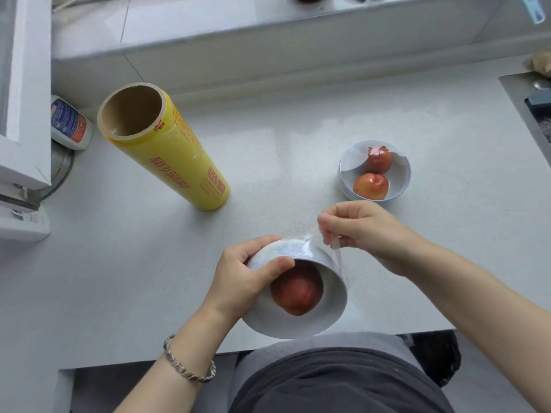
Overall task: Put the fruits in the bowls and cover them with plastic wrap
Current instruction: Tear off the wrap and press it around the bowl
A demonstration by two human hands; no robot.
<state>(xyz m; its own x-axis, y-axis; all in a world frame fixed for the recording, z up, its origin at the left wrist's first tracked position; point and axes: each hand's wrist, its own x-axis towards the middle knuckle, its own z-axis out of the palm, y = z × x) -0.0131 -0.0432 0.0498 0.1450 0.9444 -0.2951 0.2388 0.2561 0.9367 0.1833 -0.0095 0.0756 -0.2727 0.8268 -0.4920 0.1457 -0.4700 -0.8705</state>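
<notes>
A white bowl is tilted towards me near the counter's front edge, with a red fruit inside. My left hand grips its rim, thumb on the inside. A sheet of clear plastic wrap lies over the bowl's outer side, and my right hand pinches its edge just above the bowl. A second white bowl farther back on the right holds two red fruits under wrap. The yellow plastic wrap roll stands upright at the back left.
A white bottle with a blue and red label stands by the wall on the left. A white appliance fills the left edge. A sink lies at the far right. The counter's front edge is just before my body.
</notes>
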